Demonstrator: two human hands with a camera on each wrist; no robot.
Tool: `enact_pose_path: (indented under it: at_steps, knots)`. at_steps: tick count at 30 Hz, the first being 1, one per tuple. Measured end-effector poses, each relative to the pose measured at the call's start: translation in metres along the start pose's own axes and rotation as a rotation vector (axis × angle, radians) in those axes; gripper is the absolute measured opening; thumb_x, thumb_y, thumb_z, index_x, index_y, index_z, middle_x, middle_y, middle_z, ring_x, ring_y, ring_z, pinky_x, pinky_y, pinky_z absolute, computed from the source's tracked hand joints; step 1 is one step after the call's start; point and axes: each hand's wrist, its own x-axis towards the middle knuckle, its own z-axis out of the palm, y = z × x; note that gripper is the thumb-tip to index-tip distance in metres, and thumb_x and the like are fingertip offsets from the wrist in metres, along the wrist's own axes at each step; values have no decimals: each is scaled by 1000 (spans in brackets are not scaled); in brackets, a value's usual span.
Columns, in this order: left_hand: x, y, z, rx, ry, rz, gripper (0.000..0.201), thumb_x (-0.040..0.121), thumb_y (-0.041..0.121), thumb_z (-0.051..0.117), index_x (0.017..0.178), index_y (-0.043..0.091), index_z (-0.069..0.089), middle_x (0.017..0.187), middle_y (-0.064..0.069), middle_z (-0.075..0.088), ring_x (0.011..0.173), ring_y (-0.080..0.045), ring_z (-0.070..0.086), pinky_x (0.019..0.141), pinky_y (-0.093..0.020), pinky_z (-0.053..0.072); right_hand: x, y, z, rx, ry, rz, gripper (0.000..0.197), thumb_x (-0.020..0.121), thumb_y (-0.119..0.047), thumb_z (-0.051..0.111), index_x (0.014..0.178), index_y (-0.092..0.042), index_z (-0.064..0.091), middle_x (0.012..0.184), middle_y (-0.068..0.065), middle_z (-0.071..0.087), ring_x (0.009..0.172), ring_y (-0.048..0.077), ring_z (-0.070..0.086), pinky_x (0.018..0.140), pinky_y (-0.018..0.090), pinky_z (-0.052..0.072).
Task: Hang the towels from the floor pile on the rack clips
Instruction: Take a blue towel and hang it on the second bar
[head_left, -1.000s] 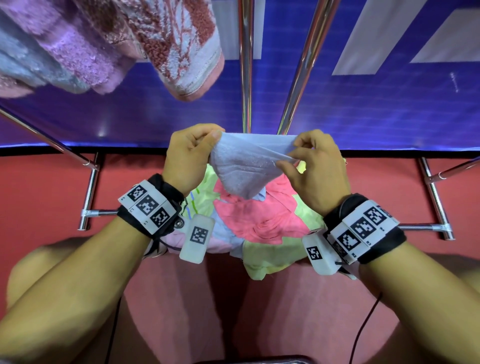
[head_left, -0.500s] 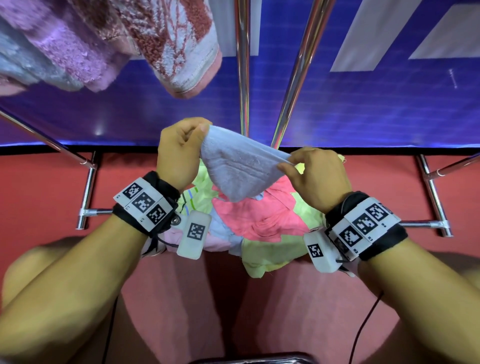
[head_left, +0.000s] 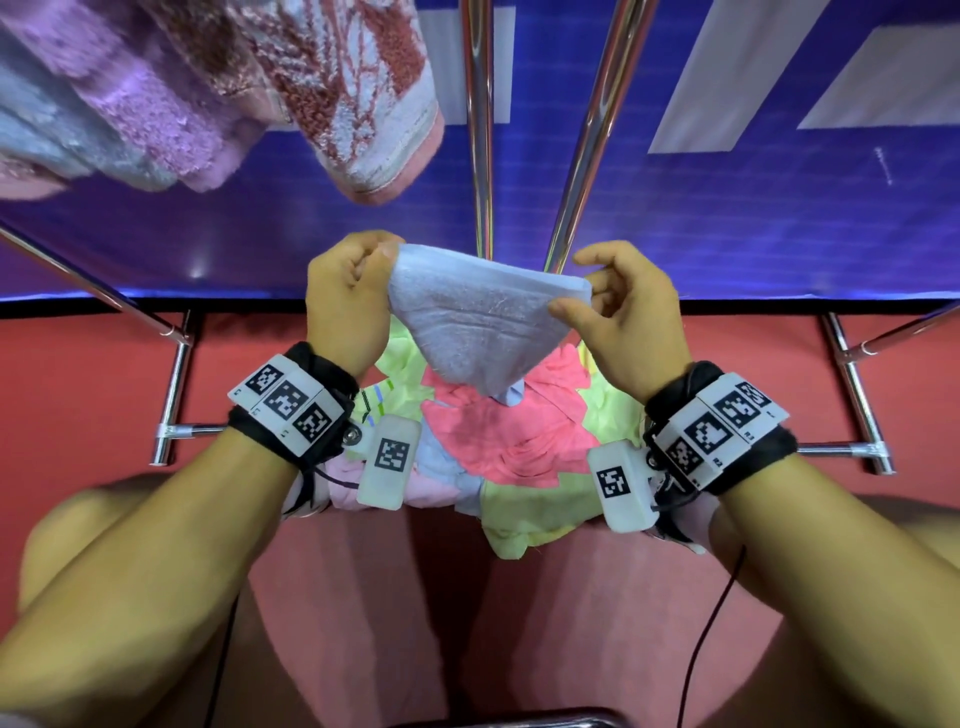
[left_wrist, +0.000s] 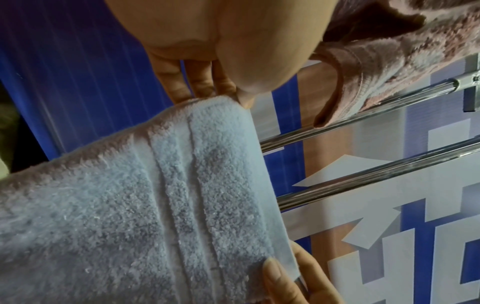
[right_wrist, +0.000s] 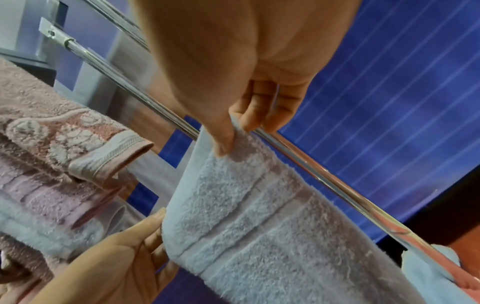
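Note:
A pale blue towel (head_left: 480, 332) is stretched between both hands above the floor pile (head_left: 509, 441) of pink, yellow-green and blue towels. My left hand (head_left: 358, 291) pinches its left top corner. My right hand (head_left: 597, 301) pinches the right top corner between thumb and fingers. The left wrist view shows the blue towel (left_wrist: 145, 205) with ribbed bands, held at its edge by my left hand (left_wrist: 233, 96). In the right wrist view my right hand (right_wrist: 233, 139) pinches the blue towel (right_wrist: 259, 226) just in front of a chrome rack bar (right_wrist: 324, 181). No clips show.
Two chrome rack bars (head_left: 582, 140) rise ahead of the hands. Pink, lilac and patterned towels (head_left: 234, 93) hang on the rack at upper left. Rack feet (head_left: 171, 405) stand on the red floor at both sides. A blue wall panel (head_left: 779, 218) lies behind.
Both hands have raised the blue towel and pulled apart, so its top edge is now stretched wider. The right hand slid out along the edge to the corner.

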Motion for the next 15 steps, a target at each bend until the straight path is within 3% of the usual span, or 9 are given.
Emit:
enact_pose_path:
  at_steps: [1,3,6,8,12,15]
  knots:
    - [-1,1,0,2,2,1,15,91,19,54,87,20,68,75,11,66,67,-6,59,65,-32,49,1,1,1,-6,-17,19,26,76,-10,79,95,-21,63,67,-2,55,58,16,46,58,25,43]
    - [-4,1,-1,8,8,-4,15,90,22,55,85,26,69,77,9,67,72,-9,61,70,-39,51,1,3,2,-4,-58,54,16,77,-12,78,82,-21,67,66,5,59,58,19,51,57,30,44]
    - [-8,3,-4,27,30,4,14,89,26,55,85,30,69,83,6,68,80,-15,63,80,-51,55,1,1,2,115,-60,106,23,80,-7,77,70,-19,61,66,14,62,57,28,58,52,29,47]
    - [-12,3,-6,11,41,9,14,88,29,56,84,31,69,83,7,68,81,-16,63,81,-55,55,0,-2,3,169,-36,97,25,82,-6,75,69,-19,58,66,10,58,60,24,53,55,28,45]
    - [-25,12,-10,-31,66,10,15,89,29,57,82,31,70,78,10,67,76,-14,61,75,-50,54,-4,-18,3,182,4,41,23,86,-13,68,72,-23,53,70,-2,56,67,13,50,65,24,43]
    - [-34,27,-16,-50,63,28,17,90,31,57,81,34,71,81,1,68,78,-19,63,76,-60,55,-10,-36,4,252,42,73,26,88,-11,64,71,-21,47,57,-10,49,55,6,41,55,23,37]
